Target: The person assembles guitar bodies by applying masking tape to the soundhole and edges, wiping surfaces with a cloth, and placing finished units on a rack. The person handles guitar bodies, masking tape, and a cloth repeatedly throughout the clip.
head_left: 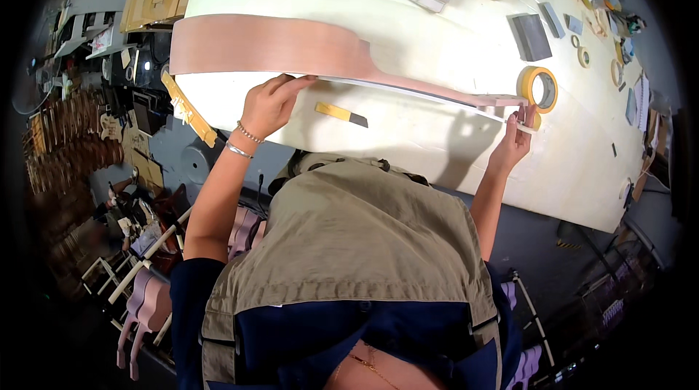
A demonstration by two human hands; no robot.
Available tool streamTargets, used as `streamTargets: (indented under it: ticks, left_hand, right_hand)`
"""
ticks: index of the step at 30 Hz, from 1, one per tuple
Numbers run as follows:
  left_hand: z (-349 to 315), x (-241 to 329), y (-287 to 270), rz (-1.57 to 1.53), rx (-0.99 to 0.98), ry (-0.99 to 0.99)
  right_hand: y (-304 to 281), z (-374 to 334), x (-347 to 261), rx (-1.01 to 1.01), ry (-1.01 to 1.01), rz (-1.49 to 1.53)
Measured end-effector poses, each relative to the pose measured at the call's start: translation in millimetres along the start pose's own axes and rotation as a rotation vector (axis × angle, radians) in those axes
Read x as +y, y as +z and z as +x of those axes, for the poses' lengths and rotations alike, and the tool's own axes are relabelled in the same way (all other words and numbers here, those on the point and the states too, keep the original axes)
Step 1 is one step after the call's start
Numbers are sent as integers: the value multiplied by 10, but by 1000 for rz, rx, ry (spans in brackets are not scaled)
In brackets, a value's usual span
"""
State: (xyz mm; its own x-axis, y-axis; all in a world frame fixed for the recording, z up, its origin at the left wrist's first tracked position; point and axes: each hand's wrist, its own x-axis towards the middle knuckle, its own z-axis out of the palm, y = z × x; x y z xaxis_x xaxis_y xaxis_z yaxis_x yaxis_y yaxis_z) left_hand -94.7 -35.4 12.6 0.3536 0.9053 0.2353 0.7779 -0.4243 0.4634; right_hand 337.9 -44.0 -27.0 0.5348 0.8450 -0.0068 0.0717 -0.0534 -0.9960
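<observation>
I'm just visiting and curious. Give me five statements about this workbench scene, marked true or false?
1. The pinkish guitar-shaped piece rests on a white table. True.
2. The left wrist is bare. False: it wears bracelets.
3. A long pale strip stretches from near the left hand to the right hand. True.
4. A yellow tape roll sits near the piece's narrow end. True.
5. The apron is bright red. False: the apron is khaki.

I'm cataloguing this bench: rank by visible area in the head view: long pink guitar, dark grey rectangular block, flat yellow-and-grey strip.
1. Long pink guitar
2. Dark grey block
3. Yellow-and-grey strip
</observation>
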Motion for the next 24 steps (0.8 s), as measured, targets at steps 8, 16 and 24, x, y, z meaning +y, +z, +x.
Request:
streamTargets:
  ticks: [8,16,24]
  left_hand:
    - [69,185,47,80,-2,37]
    - [186,337,195,246,-108,199]
    - [243,471,260,155,-191,199]
  right_hand:
    - [69,41,105,46,-43,-26]
    - [60,55,142,51,-93,-34]
    - [33,67,224,57,-117,-23]
